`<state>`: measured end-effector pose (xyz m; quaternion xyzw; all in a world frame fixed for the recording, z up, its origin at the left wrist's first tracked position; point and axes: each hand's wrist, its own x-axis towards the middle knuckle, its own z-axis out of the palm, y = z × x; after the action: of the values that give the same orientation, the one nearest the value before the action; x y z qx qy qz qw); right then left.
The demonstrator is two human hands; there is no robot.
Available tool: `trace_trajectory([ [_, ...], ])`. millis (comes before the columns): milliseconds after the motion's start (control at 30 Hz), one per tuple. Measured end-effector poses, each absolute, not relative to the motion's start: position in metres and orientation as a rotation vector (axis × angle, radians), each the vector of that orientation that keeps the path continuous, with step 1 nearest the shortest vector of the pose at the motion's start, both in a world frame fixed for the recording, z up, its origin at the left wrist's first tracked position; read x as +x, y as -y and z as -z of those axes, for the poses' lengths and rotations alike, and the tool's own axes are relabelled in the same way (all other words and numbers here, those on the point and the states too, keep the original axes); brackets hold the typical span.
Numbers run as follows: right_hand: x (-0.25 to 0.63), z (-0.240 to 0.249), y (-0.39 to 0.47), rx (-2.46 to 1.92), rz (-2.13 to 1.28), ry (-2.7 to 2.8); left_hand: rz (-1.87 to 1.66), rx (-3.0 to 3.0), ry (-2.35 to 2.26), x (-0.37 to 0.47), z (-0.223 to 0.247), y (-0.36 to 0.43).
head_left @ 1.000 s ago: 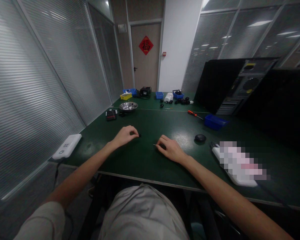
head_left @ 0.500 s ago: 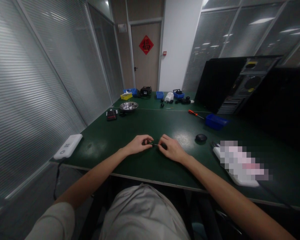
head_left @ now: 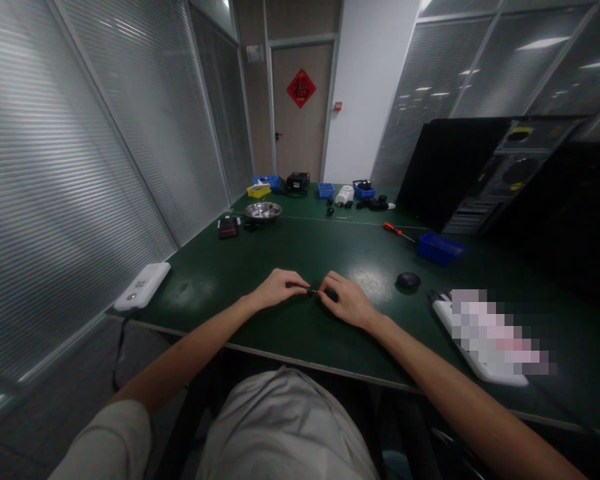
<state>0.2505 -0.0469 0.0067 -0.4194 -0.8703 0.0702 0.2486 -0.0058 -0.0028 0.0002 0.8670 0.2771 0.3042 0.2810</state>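
Close together above the table's near half, my two hands meet over small things. My left hand (head_left: 283,287) is closed in a pinch, its thumb and forefinger on a tiny dark part (head_left: 310,291) whose kind is too small to make out. From the pinched fingers of my right hand (head_left: 347,300) a thin metal rod (head_left: 315,291) points left to that part. A dark shape (head_left: 332,294) shows inside the right palm; whether it is the rod's handle or shadow I cannot tell.
On the green table (head_left: 200,280) lie a black mouse (head_left: 408,281), a blue tray (head_left: 439,248) and an orange-handled screwdriver (head_left: 393,229). Further back are a metal bowl (head_left: 263,211) and a dark box (head_left: 229,227). A white power unit (head_left: 143,287) sits left; a computer case (head_left: 505,173) stands right.
My left fingers have straightened from a more curled grip and now pinch at their tips. The right hand keeps its hold on the rod. The whole view has shifted slightly.
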Motion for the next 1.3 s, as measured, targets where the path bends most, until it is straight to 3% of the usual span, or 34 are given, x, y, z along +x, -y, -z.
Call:
trace_trajectory([
  [300, 0.25, -0.007, 0.045, -1.077, -0.312, 2.318, -0.844, 2.161, -0.81, -0.006, 0.004, 0.001],
  [633, 0.241, -0.005, 0.049, -1.088, -0.157, 2.444, -0.797, 2.348, -0.708, 0.001, 0.0, 0.007],
  [1300, 0.242, -0.001, 0.045, -1.086, -0.165, 2.419, -0.915, 2.171, -0.796, 0.003, 0.0, 0.006],
])
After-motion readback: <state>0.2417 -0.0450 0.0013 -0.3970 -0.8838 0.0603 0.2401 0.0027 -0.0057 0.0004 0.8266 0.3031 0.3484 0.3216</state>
